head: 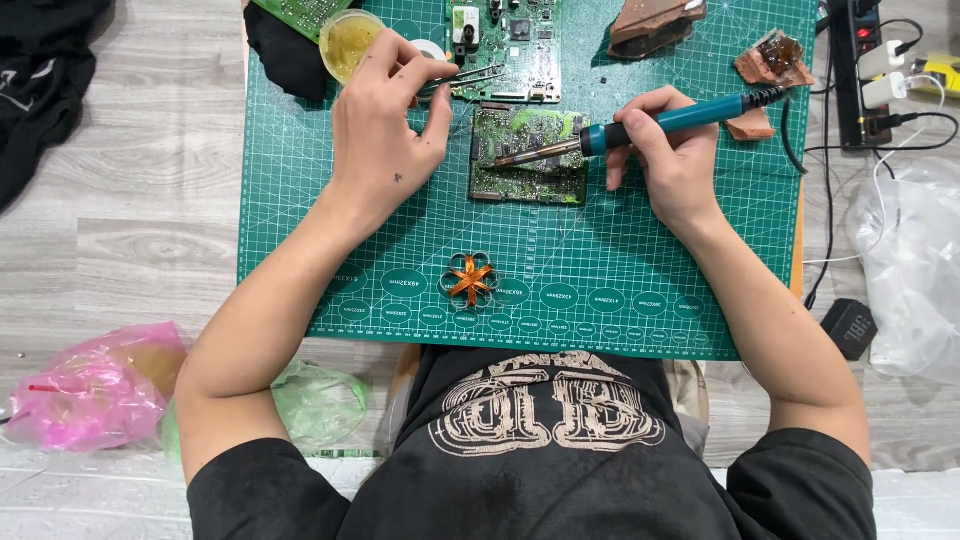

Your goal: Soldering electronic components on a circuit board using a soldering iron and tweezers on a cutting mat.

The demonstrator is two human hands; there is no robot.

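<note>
My right hand [665,160] wraps a soldering iron [640,128], teal rubbery handle, metal tip resting on the small circuit board [530,155]. That board is flat, green, rectangular, crowded with shiny solder spots, lying mid-top of the green gridded cutting mat [300,250]. My left hand [385,125] pinches thin steel tweezers [470,75] just left of the board, tips aimed above it. A bigger circuit board [515,45] sits just above; an orange-and-wire coil [470,280] lies below.
</note>
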